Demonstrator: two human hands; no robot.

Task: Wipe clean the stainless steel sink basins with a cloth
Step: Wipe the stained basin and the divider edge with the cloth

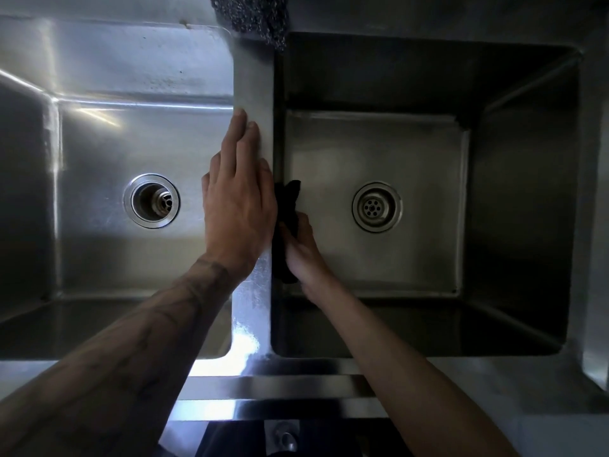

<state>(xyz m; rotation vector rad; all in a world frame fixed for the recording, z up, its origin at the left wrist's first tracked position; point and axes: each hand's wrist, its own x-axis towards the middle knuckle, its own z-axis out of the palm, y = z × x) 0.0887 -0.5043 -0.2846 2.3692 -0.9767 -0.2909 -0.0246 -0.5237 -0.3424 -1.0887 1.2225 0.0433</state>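
Observation:
Two stainless steel basins sit side by side: the left basin [99,258] and the right basin [412,258], split by a steel divider [252,77]. My left hand [239,199] lies flat on the divider with its fingers straight. My right hand [301,249] reaches down inside the right basin and grips a black cloth [290,199] against the basin's left wall, just below the divider. Part of the cloth is hidden behind my left hand and the divider's edge.
Each basin has a round drain: the left drain [151,201] and the right drain [376,207]. A dark metal scouring pad [253,18] lies at the far end of the divider. The steel front rim [280,387] runs along the near side.

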